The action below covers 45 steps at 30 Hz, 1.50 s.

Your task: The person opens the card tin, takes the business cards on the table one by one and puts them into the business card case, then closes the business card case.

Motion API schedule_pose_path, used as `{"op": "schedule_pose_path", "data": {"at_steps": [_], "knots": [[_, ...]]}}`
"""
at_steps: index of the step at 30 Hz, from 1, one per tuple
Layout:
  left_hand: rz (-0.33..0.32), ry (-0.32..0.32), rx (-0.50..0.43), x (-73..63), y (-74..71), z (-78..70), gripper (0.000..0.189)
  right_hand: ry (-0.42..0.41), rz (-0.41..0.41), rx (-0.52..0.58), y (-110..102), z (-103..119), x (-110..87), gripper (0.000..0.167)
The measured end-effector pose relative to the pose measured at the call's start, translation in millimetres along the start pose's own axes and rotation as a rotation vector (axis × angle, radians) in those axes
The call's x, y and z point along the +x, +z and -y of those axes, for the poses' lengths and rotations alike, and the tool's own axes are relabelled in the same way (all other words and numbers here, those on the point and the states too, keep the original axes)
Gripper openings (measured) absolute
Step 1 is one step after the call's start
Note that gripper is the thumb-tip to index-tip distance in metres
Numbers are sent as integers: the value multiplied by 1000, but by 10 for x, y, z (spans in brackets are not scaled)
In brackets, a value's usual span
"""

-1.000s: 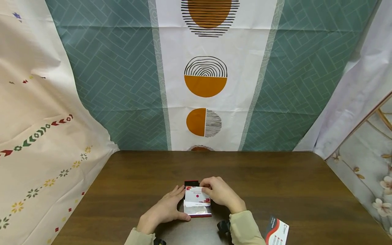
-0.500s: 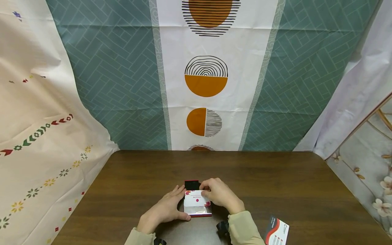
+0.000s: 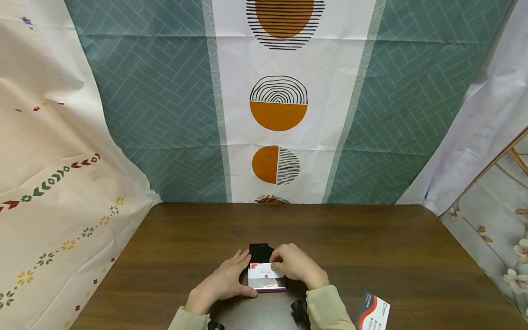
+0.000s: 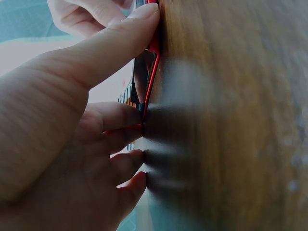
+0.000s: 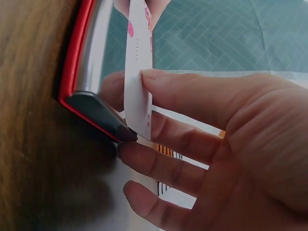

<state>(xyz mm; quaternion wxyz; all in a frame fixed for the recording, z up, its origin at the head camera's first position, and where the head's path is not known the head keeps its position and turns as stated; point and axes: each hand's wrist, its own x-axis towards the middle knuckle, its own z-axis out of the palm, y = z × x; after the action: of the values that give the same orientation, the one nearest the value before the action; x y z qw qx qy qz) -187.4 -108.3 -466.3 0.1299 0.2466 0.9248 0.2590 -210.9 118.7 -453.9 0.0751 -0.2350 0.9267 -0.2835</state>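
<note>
A business card case, with a shiny metal body, red edging and a black opened lid, lies on the table in the head view. My left hand holds it at its left side, thumb at the near edge and the other fingers spread along the side. Between thumb and fingers, my right hand pinches a white business card with red floral corners. The card leans up out of the case, its lower edge at the metal body in the right wrist view. The right fingertips partly cover the card.
Another business card, white, red and dark grey, lies on the brown wooden table at the near right, beside the right sleeve. Patterned cloths hang behind the table and at both sides.
The right hand has drawn the card toward the near edge of the case and tipped it steeper. More of the black lid shows behind it. The left hand has stayed in place.
</note>
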Motion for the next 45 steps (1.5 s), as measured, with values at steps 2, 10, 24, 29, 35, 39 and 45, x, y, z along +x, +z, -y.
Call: {"op": "schedule_pose_path", "data": {"at_steps": [2,10,24,29,35,39,45], "knots": [[-1,0,1,1,7,6,99,-1,9,-5,0,13,-4,6],[2,-5,6,13,7,12,100,-26,14,-2,-2,35,-16,8],[7,3,-12,12,-4,8,100,-16,33,-38,-37,90,-39,10],[9,-5,-12,9,3,23,100,4,39,-78,-42,137,-63,6],[10,-18,-13,-6,13,55,100,4,40,-80,-35,178,-86,9],[17,-24,-7,-20,8,60,100,-10,38,-79,-29,194,-91,11],[30,-22,4,0,3,33,100,6,44,-81,-67,173,-157,17]]}}
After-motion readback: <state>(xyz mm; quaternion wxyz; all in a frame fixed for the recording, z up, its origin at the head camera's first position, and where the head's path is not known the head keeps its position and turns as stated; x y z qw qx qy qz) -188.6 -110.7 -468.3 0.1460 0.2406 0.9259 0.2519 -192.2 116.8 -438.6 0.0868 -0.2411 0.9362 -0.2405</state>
